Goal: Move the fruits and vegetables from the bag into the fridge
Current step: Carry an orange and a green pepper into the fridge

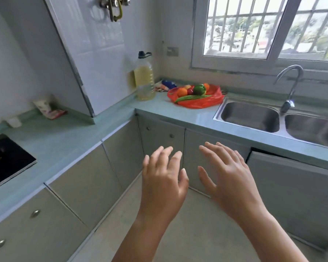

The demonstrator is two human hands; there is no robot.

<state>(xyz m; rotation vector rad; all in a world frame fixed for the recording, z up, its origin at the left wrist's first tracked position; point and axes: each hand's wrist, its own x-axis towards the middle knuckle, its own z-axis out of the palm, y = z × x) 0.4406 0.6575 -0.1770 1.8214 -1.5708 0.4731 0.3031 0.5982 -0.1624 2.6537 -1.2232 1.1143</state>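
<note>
Both hands, the left hand (164, 178) and the right hand (229, 174), hover empty with fingers spread, well short of the counter (178, 118). Nothing looks moved yet: the red plastic bag (199, 101) lies open beside the sink (250, 116), holding oranges, a green pepper (199, 89) and long beans (189, 97). No fridge is in view; produce deeper in the bag is hidden.

Pale green countertop (68, 140) wraps the corner over grey cabinet doors (83, 188). A big oil bottle (144, 78) stands by the tiled wall, a black cooktop (6, 161) sits at the left edge, and a curved faucet (290, 86) arches over the double steel sink (254, 118) beneath a barred window (269, 27).
</note>
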